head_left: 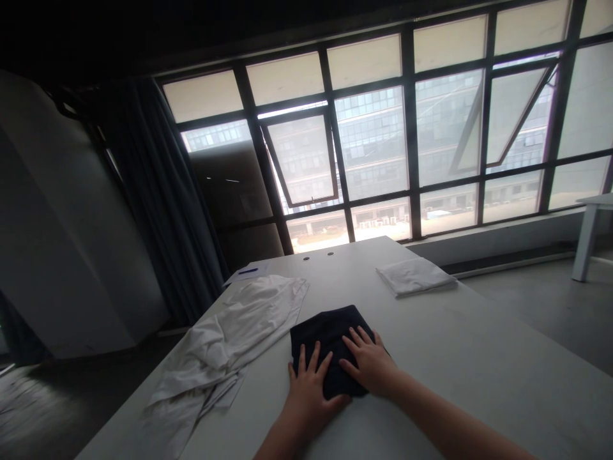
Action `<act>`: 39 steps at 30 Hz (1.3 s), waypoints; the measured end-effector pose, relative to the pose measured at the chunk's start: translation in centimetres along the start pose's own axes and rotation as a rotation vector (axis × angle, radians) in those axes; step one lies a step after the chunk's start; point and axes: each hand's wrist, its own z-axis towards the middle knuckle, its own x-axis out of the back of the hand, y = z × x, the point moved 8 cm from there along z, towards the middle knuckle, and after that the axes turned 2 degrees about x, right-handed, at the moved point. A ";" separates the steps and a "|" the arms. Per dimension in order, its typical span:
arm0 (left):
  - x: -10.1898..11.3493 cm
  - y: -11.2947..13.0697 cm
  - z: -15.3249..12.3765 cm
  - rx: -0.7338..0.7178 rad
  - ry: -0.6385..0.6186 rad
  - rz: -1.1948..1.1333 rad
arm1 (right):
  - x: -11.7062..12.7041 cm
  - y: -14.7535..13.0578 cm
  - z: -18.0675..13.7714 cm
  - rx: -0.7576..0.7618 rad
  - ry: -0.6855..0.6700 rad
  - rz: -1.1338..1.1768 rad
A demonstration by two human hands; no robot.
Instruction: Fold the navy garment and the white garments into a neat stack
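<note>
A dark navy folded cloth [325,327] lies flat on the white table [431,358], close to me. My left hand [309,386] rests on its near left part, fingers spread. On its right side lies my right hand [368,361], palm down with the fingers apart. Both hands press on the cloth without gripping it. Parts of the cloth are hidden under the palms. Left of it, a crumpled white cloth [239,326] spreads along the table and droops toward the left edge.
A neatly folded white cloth [416,276] lies at the far right of the table. Paper with a blue pen [248,271] sits at the far left. Beyond stand large windows [373,147], a dark blue curtain [158,204] and, at right, another white table [585,236].
</note>
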 end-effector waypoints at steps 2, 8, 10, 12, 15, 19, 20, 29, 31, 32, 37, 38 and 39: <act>0.0 0.0 0.0 0.001 -0.001 0.003 | 0.0 0.0 0.0 0.000 0.002 0.003; -0.5 -0.3 0.2 -0.002 -0.004 0.012 | 0.1 -0.1 -0.1 0.001 0.000 -0.002; -0.7 -0.6 0.2 -0.005 0.002 0.011 | 0.1 -0.2 -0.1 -0.002 -0.006 -0.007; -1.0 -0.8 0.3 -0.007 0.009 0.007 | 0.2 -0.2 -0.2 -0.002 -0.006 -0.009; -1.2 -1.0 0.4 -0.006 0.008 -0.002 | 0.2 -0.2 -0.1 0.001 -0.003 -0.008; -1.1 -1.0 0.4 -0.006 0.005 -0.015 | 0.0 0.0 -0.1 -0.005 -0.005 -0.011; -1.1 -1.0 0.4 -0.005 0.003 -0.017 | 0.0 0.0 -0.1 -0.004 -0.004 -0.012; -1.4 -1.2 0.7 0.006 -0.007 0.010 | 0.1 -0.1 -0.1 -0.003 -0.002 -0.015; -1.5 -1.2 0.7 0.005 -0.009 0.012 | 0.1 -0.1 -0.1 -0.003 0.001 -0.013; -1.5 -1.2 0.7 0.002 -0.007 0.011 | 0.1 -0.1 -0.1 -0.002 0.002 -0.013; -1.4 -1.2 0.7 -0.006 0.009 -0.007 | 0.0 0.0 0.0 -0.001 0.002 -0.009; -1.4 -1.2 0.7 -0.007 0.011 -0.010 | 0.0 0.0 0.0 -0.002 0.000 -0.007; -1.5 -1.2 0.7 -0.008 0.011 -0.013 | 0.0 0.0 0.0 -0.003 -0.002 -0.006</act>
